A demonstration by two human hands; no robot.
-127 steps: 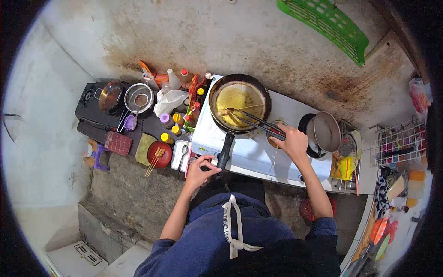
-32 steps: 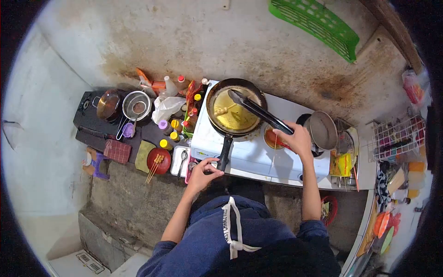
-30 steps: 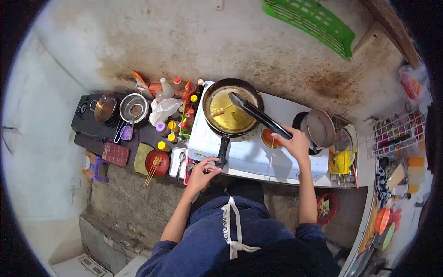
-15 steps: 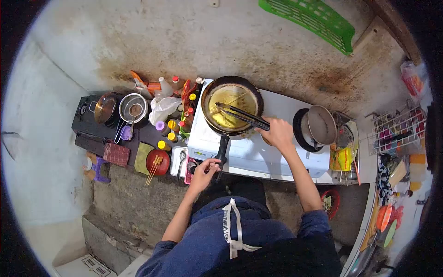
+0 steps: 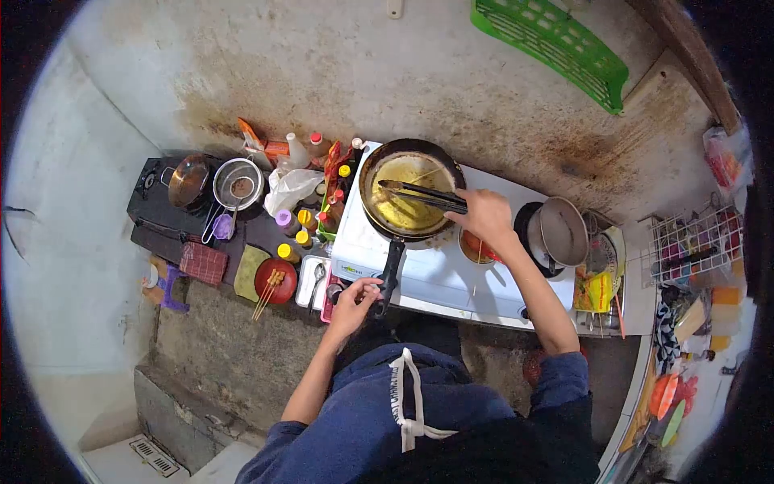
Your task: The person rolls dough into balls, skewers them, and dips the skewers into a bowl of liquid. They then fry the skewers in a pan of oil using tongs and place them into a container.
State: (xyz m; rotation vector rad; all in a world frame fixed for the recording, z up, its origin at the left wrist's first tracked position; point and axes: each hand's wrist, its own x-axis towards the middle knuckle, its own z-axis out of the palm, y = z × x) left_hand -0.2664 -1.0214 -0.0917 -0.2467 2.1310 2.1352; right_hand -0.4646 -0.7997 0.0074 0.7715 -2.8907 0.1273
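Note:
In my right hand [image 5: 487, 216] is a pair of black tongs [image 5: 423, 194], reaching left over the frying pan [image 5: 454, 167]. The pan sits on the white stove with yellowish oil and pale yellow food [image 5: 401, 211] in it, and a thin stick lies across its upper part. My left hand [image 5: 355, 302] is at the stove's front edge, fingertips pinched close against the black pan handle [image 5: 390, 274]. What, if anything, is between those fingertips is too small to make out.
Right of the frying pan stand a bowl of reddish food [image 5: 476, 248] and a grey pot [image 5: 562, 231]. Bottles and jars [image 5: 288, 253] crowd the left counter, near a red plate of skewers [image 5: 275, 282]. Farther left is a strainer [image 5: 239, 184]. A green rack [image 5: 556, 48] hangs on the wall.
My right hand has shifted slightly up and right, and the tongs have lifted and levelled over the pan. The reddish bowl shows more now. My left hand is nearly unmoved.

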